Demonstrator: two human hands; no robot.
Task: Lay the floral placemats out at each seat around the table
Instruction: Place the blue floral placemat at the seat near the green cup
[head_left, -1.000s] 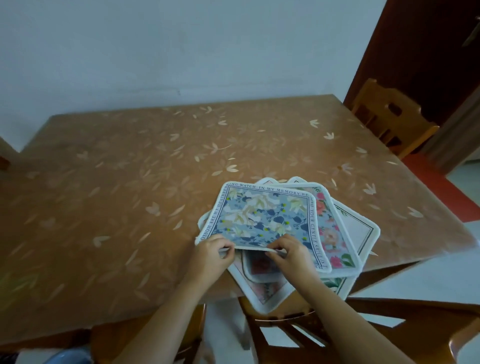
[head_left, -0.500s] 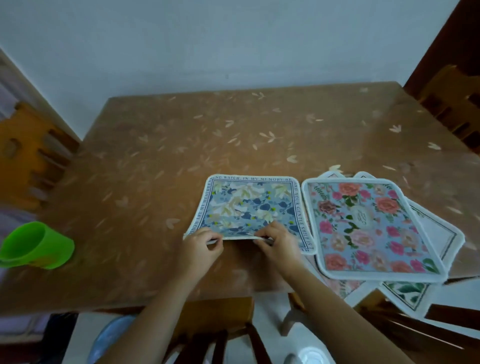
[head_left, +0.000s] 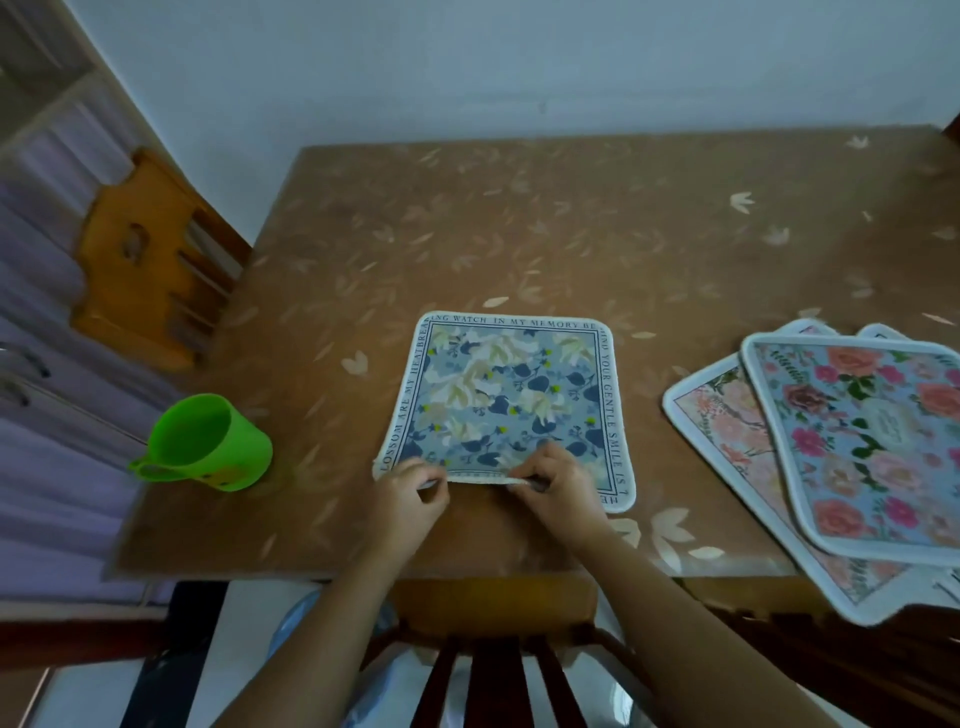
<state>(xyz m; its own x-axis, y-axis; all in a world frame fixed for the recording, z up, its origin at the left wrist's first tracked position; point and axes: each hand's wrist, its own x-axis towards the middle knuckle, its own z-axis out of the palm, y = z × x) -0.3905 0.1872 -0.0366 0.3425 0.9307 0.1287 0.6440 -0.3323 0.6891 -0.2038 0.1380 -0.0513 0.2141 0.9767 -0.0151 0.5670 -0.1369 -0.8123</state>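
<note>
A blue floral placemat (head_left: 511, 395) with lettering round its border lies on the brown table (head_left: 571, 218), near the front edge. My left hand (head_left: 410, 493) pinches its near edge at the left. My right hand (head_left: 558, 483) pinches the same edge further right, and that edge is lifted slightly off the table. At the right, a stack of placemats hangs over the table's front edge: a rose-patterned placemat (head_left: 872, 436) on top, a pink placemat (head_left: 727, 426) under it, and others mostly hidden.
A green plastic cup (head_left: 208, 444) stands near the table's front left corner. A wooden chair (head_left: 140, 260) is at the left side, another chair's back (head_left: 493, 649) is right below me, and a white wall runs behind the table.
Both hands have carried the blue placemat left, away from the stack, and it now lies apart from the other mats. The view has swung left, bringing the green cup and left chair in.
</note>
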